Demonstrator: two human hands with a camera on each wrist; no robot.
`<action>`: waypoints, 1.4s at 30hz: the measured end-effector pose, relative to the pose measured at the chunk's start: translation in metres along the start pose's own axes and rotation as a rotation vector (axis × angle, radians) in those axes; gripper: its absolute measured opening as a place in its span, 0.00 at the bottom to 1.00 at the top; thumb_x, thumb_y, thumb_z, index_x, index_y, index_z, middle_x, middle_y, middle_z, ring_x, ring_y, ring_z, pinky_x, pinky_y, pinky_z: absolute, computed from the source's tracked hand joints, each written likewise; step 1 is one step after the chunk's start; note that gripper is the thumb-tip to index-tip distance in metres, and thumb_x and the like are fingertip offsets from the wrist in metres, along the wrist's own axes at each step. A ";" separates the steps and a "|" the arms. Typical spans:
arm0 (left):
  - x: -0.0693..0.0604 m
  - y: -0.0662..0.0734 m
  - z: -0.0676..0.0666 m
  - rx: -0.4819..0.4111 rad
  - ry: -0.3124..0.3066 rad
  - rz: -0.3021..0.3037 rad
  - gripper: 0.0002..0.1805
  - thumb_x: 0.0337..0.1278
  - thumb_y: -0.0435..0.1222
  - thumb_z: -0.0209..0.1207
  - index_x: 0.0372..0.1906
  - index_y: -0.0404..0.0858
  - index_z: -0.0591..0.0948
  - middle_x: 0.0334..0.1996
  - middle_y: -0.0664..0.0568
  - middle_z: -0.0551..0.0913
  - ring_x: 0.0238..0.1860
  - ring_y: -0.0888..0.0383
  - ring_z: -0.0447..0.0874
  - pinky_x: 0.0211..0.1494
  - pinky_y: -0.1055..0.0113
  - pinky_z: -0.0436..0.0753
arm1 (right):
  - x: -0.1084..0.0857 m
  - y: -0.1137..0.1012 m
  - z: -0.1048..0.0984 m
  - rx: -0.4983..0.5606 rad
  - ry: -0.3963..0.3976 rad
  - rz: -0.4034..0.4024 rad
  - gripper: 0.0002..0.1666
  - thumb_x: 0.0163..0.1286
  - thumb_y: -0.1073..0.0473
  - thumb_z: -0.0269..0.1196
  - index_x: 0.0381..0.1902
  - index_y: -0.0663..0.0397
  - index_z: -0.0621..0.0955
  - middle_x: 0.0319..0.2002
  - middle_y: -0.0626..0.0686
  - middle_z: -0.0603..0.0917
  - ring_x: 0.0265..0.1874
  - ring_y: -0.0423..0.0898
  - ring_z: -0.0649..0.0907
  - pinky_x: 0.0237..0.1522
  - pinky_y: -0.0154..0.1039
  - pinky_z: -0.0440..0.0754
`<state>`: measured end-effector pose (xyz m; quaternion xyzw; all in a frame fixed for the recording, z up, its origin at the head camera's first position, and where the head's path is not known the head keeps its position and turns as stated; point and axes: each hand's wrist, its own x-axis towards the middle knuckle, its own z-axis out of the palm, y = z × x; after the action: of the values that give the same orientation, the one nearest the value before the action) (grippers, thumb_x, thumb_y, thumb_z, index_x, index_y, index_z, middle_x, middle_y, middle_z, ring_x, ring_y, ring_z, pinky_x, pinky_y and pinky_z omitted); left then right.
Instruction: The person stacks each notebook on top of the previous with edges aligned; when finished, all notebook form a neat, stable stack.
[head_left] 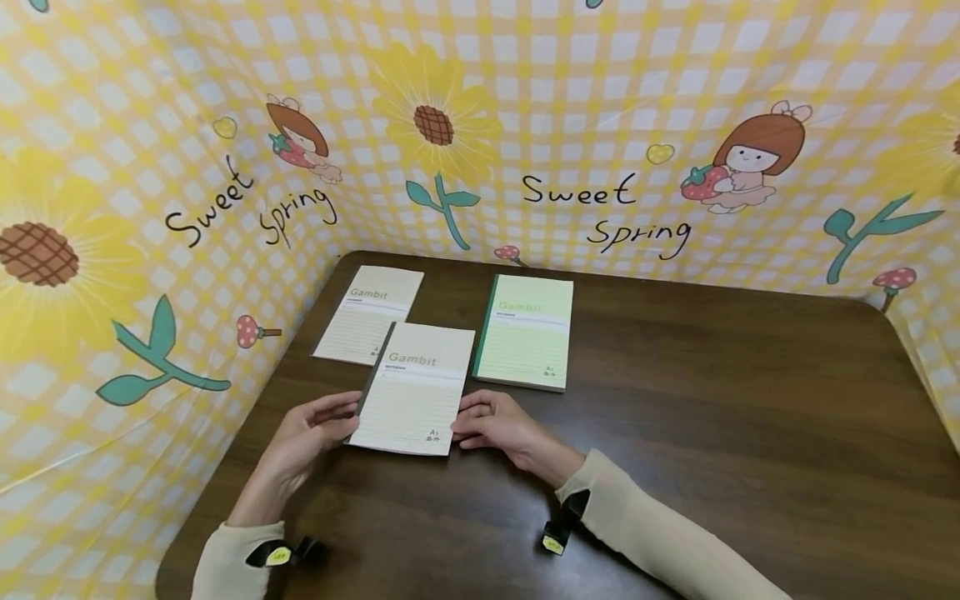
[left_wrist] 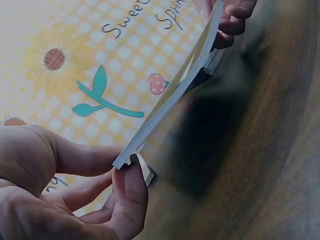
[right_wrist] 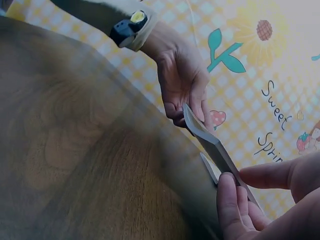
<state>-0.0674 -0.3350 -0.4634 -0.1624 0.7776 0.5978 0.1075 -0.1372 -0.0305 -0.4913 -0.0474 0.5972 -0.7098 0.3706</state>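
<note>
A cream notebook with a dark spine (head_left: 415, 392) is held above the table between both hands. The left hand (head_left: 313, 429) pinches its spine side near the lower left corner; the right hand (head_left: 501, 429) pinches the opposite edge. Seen edge-on in the left wrist view, the notebook (left_wrist: 165, 107) bends slightly, with the left thumb on one face and fingers on the other. In the right wrist view the right hand (right_wrist: 270, 195) grips the notebook (right_wrist: 220, 152) the same way. Behind it lies another cream notebook (head_left: 360, 321), partly covered in the head view.
A green notebook (head_left: 525, 333) lies right of the cream ones on the dark wooden table (head_left: 712, 400). A yellow checked cloth (head_left: 585, 100) with flower prints surrounds the table's back and sides. Black camera mounts sit at both wrists.
</note>
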 end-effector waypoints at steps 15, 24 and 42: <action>0.013 0.010 0.028 -0.112 -0.033 0.080 0.32 0.67 0.31 0.66 0.73 0.28 0.70 0.49 0.60 0.81 0.44 0.68 0.85 0.44 0.75 0.84 | -0.013 -0.009 -0.021 -0.188 0.108 -0.177 0.19 0.69 0.71 0.66 0.56 0.68 0.76 0.40 0.58 0.84 0.30 0.44 0.87 0.41 0.47 0.91; 0.037 0.023 0.065 -0.161 -0.046 0.092 0.30 0.67 0.26 0.64 0.72 0.28 0.71 0.53 0.50 0.79 0.43 0.68 0.84 0.45 0.75 0.85 | -0.019 -0.016 -0.050 -0.217 0.246 -0.219 0.18 0.69 0.71 0.66 0.55 0.68 0.78 0.39 0.56 0.84 0.28 0.43 0.85 0.39 0.45 0.90; 0.102 0.056 0.131 -0.097 -0.117 0.186 0.28 0.65 0.23 0.63 0.70 0.32 0.77 0.64 0.33 0.78 0.46 0.63 0.84 0.47 0.79 0.83 | -0.016 -0.035 -0.118 -0.376 0.512 -0.274 0.19 0.69 0.67 0.69 0.56 0.67 0.82 0.40 0.57 0.85 0.28 0.40 0.85 0.37 0.39 0.90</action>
<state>-0.1864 -0.2082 -0.4841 -0.0591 0.7519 0.6505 0.0889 -0.2026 0.0753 -0.4874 -0.0152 0.7791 -0.6195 0.0948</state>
